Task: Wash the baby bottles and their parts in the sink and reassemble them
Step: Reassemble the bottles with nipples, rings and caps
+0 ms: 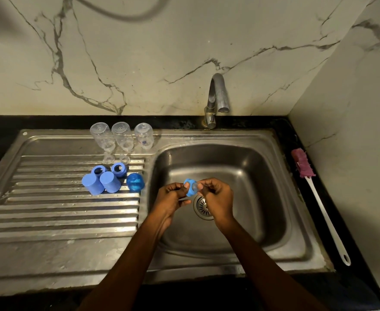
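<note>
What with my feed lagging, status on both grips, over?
Left grip holds blue ring. Right grip pinches clear nipple at it, over sink. Nothing blocking.

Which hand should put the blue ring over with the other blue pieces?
Probably the left. The left hand grips the blue ring and is on the side of the draining board, where the other rings lie. The right hand pinches the clear teat and would reach across.

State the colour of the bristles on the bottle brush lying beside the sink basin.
Pinkish-purple bristles; the head view, the only one, shows them best.
</note>
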